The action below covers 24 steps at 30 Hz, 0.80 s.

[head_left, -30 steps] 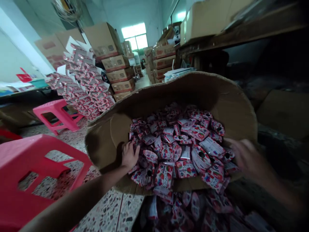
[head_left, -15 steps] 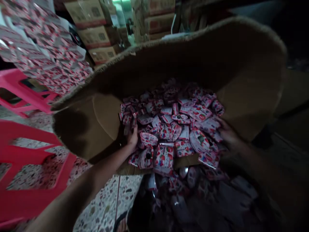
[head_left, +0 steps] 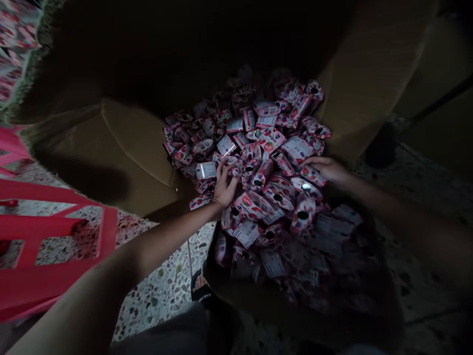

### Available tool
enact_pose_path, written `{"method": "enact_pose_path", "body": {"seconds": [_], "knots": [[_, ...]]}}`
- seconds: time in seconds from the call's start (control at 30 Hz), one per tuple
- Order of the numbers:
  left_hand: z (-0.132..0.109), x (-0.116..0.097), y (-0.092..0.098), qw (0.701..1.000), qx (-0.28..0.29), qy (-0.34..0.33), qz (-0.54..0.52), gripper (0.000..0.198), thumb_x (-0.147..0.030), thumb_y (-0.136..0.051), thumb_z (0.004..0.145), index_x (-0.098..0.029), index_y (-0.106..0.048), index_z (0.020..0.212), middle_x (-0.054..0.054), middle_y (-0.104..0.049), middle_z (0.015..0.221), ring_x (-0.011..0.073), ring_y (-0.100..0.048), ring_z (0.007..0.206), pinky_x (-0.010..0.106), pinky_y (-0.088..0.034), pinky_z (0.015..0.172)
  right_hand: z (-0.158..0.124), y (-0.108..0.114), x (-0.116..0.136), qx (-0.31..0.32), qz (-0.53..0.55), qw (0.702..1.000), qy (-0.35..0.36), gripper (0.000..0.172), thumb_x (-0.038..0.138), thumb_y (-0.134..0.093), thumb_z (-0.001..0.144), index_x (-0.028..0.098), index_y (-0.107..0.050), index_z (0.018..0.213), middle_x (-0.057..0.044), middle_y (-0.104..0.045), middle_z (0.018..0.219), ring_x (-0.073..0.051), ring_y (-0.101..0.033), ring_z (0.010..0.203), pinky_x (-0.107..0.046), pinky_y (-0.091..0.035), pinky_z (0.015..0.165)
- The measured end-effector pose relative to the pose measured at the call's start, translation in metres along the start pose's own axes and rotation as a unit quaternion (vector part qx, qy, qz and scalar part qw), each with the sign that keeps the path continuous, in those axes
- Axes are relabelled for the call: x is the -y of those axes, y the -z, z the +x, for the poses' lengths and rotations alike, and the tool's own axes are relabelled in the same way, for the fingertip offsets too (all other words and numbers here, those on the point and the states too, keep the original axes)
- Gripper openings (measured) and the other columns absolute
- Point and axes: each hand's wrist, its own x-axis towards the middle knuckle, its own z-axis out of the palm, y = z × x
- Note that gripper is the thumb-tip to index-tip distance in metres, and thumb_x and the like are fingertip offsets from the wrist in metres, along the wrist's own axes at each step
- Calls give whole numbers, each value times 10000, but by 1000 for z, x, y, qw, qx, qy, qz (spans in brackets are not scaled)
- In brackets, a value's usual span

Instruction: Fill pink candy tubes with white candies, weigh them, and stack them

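A heap of small pink and white packets [head_left: 268, 140] with red fruit prints lies in a large cardboard box [head_left: 144, 162] and spills over its near edge. My left hand [head_left: 225, 186] rests on the heap's left side, fingers spread over several packets. On the right, my right hand [head_left: 328, 170] touches the heap with its fingers stretched out, beside a packet with a fruit print. Below, a second, dark container [head_left: 258, 301] holds more of these packets; its lower part is in deep shade.
Red plastic stools [head_left: 48, 231] stand at the left on a speckled tile floor [head_left: 155, 286]. More pink packets show behind the box at the top left. A foot in a sandal [head_left: 199, 286] is beside the lower container.
The view has tipped down and closer to the heap. Packets have slid toward me, into the lower container. My left hand has moved right onto the packets; the right hand has left the heap's side.
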Motion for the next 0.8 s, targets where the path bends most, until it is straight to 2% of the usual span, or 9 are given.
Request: {"method": "enact_pose_path", "body": {"seconds": [0.1,0.23,0.4,0.5,0.57,0.6,0.67,0.73,0.8], "knots": [[-20,-20,-9,997,46,-65,7,322,-396,-489,887,-233,-548,1158,72,-325,1466,211,-342,1355,370,-281,1133,-21,-8,6,38,-6,999,-7,254,118,-462,729,170,-710,713,-8,-711,782,-119,-617,690,-230,-469,703],[-44,-45,-11,992,66,-108,24,315,-385,-446,910,-220,-550,1158,85,-453,1392,223,-402,1308,410,-306,1108,-52,-17,8,77,-25,996,27,213,232,-474,718,219,-665,625,5,-696,744,-183,-633,806,-339,-455,890],[-82,-67,-1,980,134,-147,0,320,-381,-472,902,-223,-537,1173,74,-518,1348,238,-375,1319,443,-269,1120,-96,-18,10,160,-48,984,56,256,336,-461,773,226,-673,683,-26,-719,874,-210,-637,892,-366,-455,897],[-109,-77,9,962,223,-147,-48,365,-385,-451,906,-218,-494,1228,90,-539,1316,233,-445,1261,413,-345,1068,-117,-17,19,226,-75,966,103,298,303,-428,831,228,-681,692,-28,-711,838,-191,-637,839,-340,-465,841],[-118,-81,15,954,254,-149,-56,365,-399,-426,911,-219,-496,1219,93,-572,1256,232,-496,1197,398,-392,1016,-126,-14,28,224,-69,964,130,315,268,-406,854,227,-669,687,-28,-698,819,-180,-635,818,-323,-467,809],[-116,-82,18,956,243,-156,-49,343,-403,-414,913,-220,-515,1185,90,-585,1223,233,-509,1170,397,-400,1000,-128,-12,34,208,-61,966,141,316,256,-400,860,227,-659,683,-29,-692,815,-178,-633,814,-318,-469,795],[-97,-77,22,973,162,-165,-16,287,-396,-387,924,-222,-550,1083,82,-596,1161,230,-513,1136,396,-393,993,-123,-5,45,145,-48,974,165,306,245,-396,867,229,-634,675,-31,-682,808,-179,-629,808,-317,-474,782],[-61,-66,25,987,50,-151,39,263,-380,-361,936,-225,-554,1025,72,-595,1112,219,-512,1109,391,-382,996,-104,5,56,43,-48,979,196,292,248,-398,868,235,-605,662,-30,-667,783,-183,-619,793,-325,-476,780],[-15,-49,26,987,-24,-115,110,287,-405,-370,928,-226,-544,1069,77,-578,1143,226,-496,1125,399,-367,1016,-71,15,62,-70,-58,972,218,267,254,-401,861,238,-599,684,-30,-655,774,-190,-610,795,-340,-478,792]]}}
